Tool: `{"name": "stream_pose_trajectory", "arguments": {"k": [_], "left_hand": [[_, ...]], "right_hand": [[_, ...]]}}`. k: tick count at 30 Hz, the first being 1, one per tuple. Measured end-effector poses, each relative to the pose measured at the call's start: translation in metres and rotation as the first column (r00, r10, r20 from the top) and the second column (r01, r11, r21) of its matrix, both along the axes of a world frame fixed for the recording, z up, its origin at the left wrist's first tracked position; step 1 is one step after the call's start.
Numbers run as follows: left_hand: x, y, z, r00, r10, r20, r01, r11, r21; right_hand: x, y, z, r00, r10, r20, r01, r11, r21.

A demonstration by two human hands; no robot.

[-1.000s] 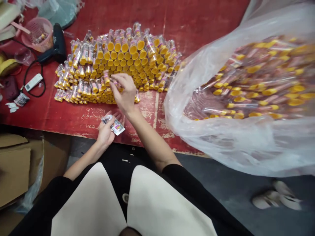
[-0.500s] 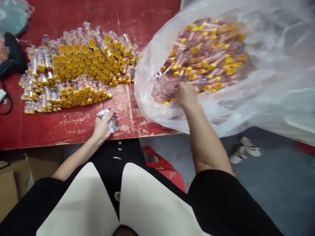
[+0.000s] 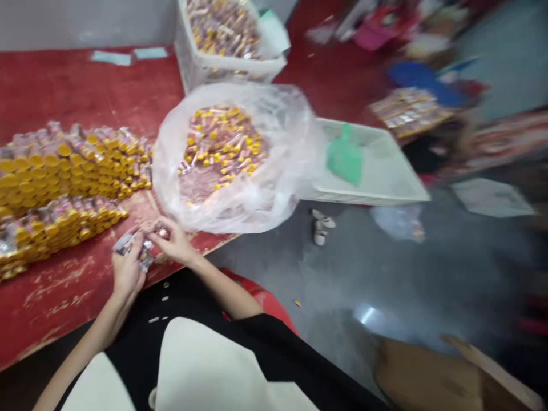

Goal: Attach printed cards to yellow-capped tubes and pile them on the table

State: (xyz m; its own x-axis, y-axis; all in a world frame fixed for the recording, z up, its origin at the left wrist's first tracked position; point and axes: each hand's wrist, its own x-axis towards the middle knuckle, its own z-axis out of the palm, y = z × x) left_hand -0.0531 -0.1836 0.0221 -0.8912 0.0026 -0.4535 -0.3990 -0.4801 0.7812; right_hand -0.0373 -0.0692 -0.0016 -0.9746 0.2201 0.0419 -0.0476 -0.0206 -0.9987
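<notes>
My left hand (image 3: 127,268) is closed on small printed plastic wrappers (image 3: 145,257) above the front edge of the red table. Close against it, my right hand (image 3: 176,241) pinches a small shiny piece (image 3: 161,230), too blurred to identify, at the wrappers. Just beyond my hands lies a wide-open clear plastic bag (image 3: 269,202), full of loose pinkish tubes (image 3: 222,134) with yellow caps. To the left, wrapped yellow-capped tubes (image 3: 55,171) are stacked in rows, caps facing me.
A white crate (image 3: 231,65) of similar tubes stands behind the bag. Right of it, a pale tray (image 3: 385,171) holds a green scoop (image 3: 346,157). Below are a red stool (image 3: 269,305), shoes (image 3: 321,225) and cardboard (image 3: 428,371) on the floor.
My right hand has come out of the plastic bag and over to my left hand, now holding a small piece. The view has swung to the right.
</notes>
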Motion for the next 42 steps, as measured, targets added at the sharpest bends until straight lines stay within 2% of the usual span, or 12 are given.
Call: {"name": "stream_pose_trajectory", "arguments": {"k": [4, 7, 10, 15, 18, 21, 25, 29, 33, 38, 40, 42], "left_hand": [[-0.003, 0.006, -0.009, 0.999, 0.024, -0.036, -0.023, 0.999, 0.041], [-0.004, 0.009, -0.011, 0.997, -0.005, -0.075, 0.004, 1.000, -0.008], [-0.005, 0.009, -0.009, 0.995, -0.032, -0.092, 0.028, 0.999, -0.043], [0.007, 0.006, 0.003, 0.992, -0.112, -0.056, 0.110, 0.994, -0.027], [0.011, 0.006, 0.004, 0.984, -0.171, -0.051, 0.171, 0.985, 0.011], [0.013, 0.007, 0.003, 0.992, -0.114, -0.058, 0.116, 0.993, 0.032], [0.017, 0.006, 0.004, 0.999, -0.040, -0.021, 0.042, 0.997, 0.060], [0.014, 0.000, 0.007, 0.997, -0.050, 0.059, 0.043, 0.993, 0.112], [0.011, -0.007, 0.013, 0.996, -0.060, 0.071, 0.051, 0.990, 0.133], [0.010, -0.013, 0.014, 0.989, -0.145, -0.021, 0.146, 0.982, 0.123], [0.010, -0.015, 0.014, 0.975, -0.212, -0.060, 0.217, 0.973, 0.080], [0.011, -0.016, 0.014, 0.957, -0.279, -0.085, 0.283, 0.958, 0.045]], "right_hand": [[-0.001, 0.002, 0.002, 0.998, -0.054, -0.024, 0.054, 0.999, -0.002], [0.003, -0.004, 0.006, 0.988, -0.139, -0.069, 0.149, 0.976, 0.158], [0.006, -0.001, 0.010, 0.987, -0.152, -0.048, 0.159, 0.954, 0.254], [0.015, 0.016, 0.018, 0.968, -0.245, -0.052, 0.251, 0.950, 0.185], [0.016, 0.018, 0.017, 0.984, -0.173, -0.030, 0.176, 0.974, 0.142], [0.017, 0.011, 0.016, 0.989, -0.146, 0.023, 0.146, 0.989, 0.027], [0.018, 0.004, 0.017, 0.977, -0.206, 0.055, 0.206, 0.978, 0.000], [0.027, 0.015, 0.020, 0.997, -0.077, -0.025, 0.075, 0.995, -0.058], [0.048, 0.026, 0.028, 0.984, -0.057, -0.167, 0.094, 0.971, 0.221], [0.064, 0.027, 0.043, 0.946, 0.005, -0.323, 0.173, 0.838, 0.517], [0.066, 0.028, 0.048, 0.932, 0.044, -0.361, 0.188, 0.792, 0.581], [0.067, 0.028, 0.050, 0.920, 0.016, -0.391, 0.235, 0.776, 0.585]]}}
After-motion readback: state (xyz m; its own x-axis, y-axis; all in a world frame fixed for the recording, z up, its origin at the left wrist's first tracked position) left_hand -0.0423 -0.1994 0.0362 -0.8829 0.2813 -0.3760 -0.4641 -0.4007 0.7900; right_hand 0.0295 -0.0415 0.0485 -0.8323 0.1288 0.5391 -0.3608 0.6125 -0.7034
